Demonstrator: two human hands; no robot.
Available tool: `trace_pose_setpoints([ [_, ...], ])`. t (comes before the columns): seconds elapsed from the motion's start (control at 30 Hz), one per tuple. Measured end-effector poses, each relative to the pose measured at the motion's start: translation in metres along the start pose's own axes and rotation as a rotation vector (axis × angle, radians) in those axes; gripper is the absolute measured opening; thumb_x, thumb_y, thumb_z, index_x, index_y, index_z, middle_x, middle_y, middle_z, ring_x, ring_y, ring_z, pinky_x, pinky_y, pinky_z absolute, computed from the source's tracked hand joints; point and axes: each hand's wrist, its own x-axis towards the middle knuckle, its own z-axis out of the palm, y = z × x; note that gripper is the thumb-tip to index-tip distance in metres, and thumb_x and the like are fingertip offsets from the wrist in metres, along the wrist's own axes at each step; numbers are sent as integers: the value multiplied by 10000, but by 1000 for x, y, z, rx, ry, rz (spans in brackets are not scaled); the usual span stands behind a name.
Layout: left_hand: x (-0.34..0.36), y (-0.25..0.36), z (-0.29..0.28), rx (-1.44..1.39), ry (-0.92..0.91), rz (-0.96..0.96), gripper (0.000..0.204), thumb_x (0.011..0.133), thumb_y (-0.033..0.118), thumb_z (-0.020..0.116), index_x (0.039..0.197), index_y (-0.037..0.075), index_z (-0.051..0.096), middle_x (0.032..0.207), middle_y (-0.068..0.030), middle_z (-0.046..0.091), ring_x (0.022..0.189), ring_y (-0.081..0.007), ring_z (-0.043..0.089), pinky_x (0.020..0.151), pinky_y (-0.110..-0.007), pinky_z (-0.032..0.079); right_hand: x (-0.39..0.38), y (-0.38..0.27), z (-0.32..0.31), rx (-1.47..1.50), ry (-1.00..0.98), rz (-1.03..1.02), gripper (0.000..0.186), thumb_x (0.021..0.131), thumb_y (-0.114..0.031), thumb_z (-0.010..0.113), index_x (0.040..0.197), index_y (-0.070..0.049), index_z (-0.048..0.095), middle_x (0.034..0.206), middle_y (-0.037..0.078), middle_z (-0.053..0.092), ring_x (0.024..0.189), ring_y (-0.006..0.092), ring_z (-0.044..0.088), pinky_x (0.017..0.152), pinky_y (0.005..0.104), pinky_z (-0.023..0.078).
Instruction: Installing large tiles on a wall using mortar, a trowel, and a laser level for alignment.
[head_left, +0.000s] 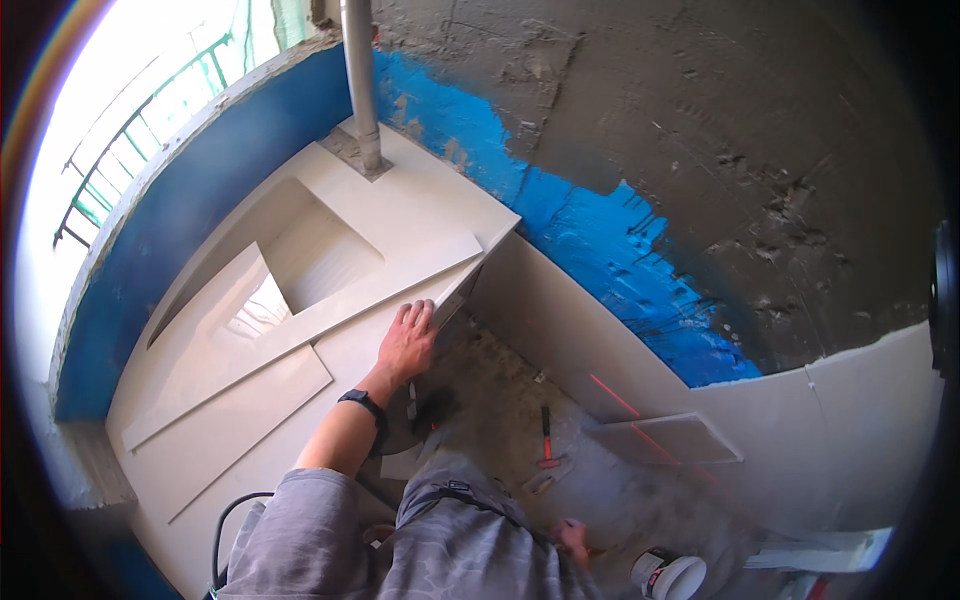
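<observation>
My left hand (408, 338) lies flat over the edge of the pale tiled ledge, fingers stretched out on the large pale tile (365, 350) at its front face. Behind it is a rectangular basin recess (325, 245), with a loose glossy tile (225, 300) partly across it. A long narrow tile strip (240, 425) lies left of my left hand. My right hand (572, 537) hangs low beside my right leg, above the floor. Its fingers are small and partly hidden; a spot of orange shows beside them, and I cannot tell whether it holds anything.
A grey pipe (362, 90) rises from the ledge's back corner. A red-and-black hammer (547, 435) lies on the dusty floor. One tile (672, 440) leans at the right wall under a red laser line. A white bucket (685, 578) stands at lower right. Blue coating (590, 240) covers part of the rough wall.
</observation>
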Motion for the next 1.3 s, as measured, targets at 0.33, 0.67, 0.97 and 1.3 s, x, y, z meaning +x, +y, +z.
trace_pose_setpoints([
  [0.33,3,7,1,20,39,26,325,744,204,673,990,0,728,1427,-239,492,1389,-370,420,1166,-490,322,-19,44,26,-180,114,-223,256,876,-190,629,798,39,714,664,113,685,620,179,682,625,363,576],
  [0.67,-2,1,23,55,-24,49,348,759,183,648,1040,-14,707,1506,-265,436,1434,-428,371,1203,-567,268,-63,74,69,165,210,31,337,895,-267,623,850,46,741,722,144,740,661,241,745,712,394,604],
  [0.97,2,6,23,98,-44,62,354,719,85,640,1039,-63,669,1488,-274,437,1417,-445,369,1192,-578,277,-70,58,88,284,233,214,334,895,-269,625,894,33,767,722,124,752,656,221,758,738,349,607],
  [1.3,1,5,24,123,-31,63,313,730,81,641,1010,-58,661,1464,-275,446,1400,-433,374,1180,-569,298,-68,72,100,344,238,238,339,886,-277,609,869,26,760,721,114,754,681,229,765,755,355,604],
])
